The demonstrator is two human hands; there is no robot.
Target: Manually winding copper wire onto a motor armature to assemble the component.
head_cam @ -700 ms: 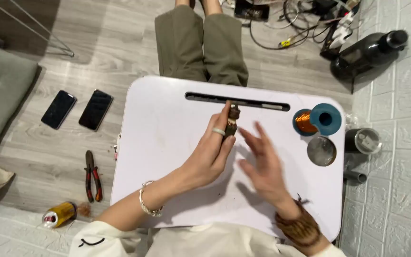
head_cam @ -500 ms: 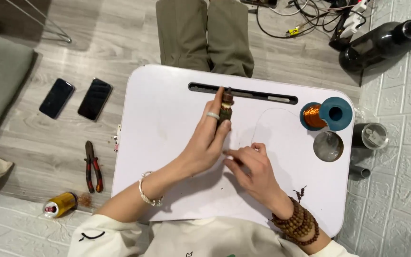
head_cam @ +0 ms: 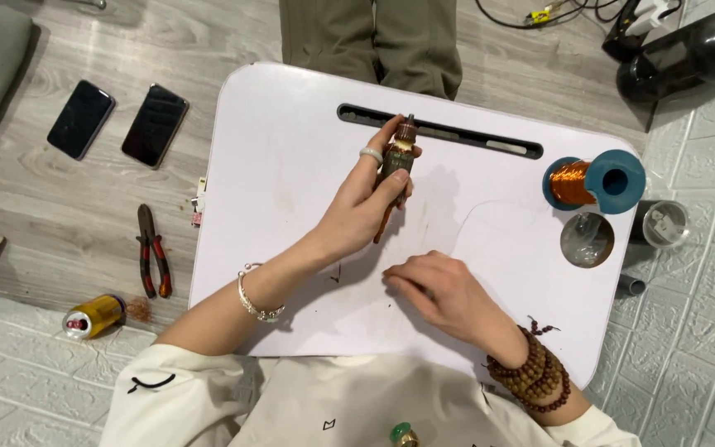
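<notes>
Your left hand (head_cam: 363,209) reaches forward over the white lap table (head_cam: 291,149), fingers wrapped around a small brown cylindrical piece (head_cam: 398,157) held upright near the table's slot (head_cam: 457,134). Your right hand (head_cam: 444,291) rests knuckles-up on the tabletop, fingers curled and pinched; I cannot tell on what. A copper wire spool (head_cam: 593,180) sits well right.

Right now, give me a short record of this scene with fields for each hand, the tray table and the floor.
left hand: the left hand holds up a small brown cylindrical part above the table
right hand: the right hand rests fingers-down on the white lap table, nothing visibly held
table: copper wire spool at the right edge, round cup hole below it
floor: two dark phones, red-handled pliers, yellow can
</notes>
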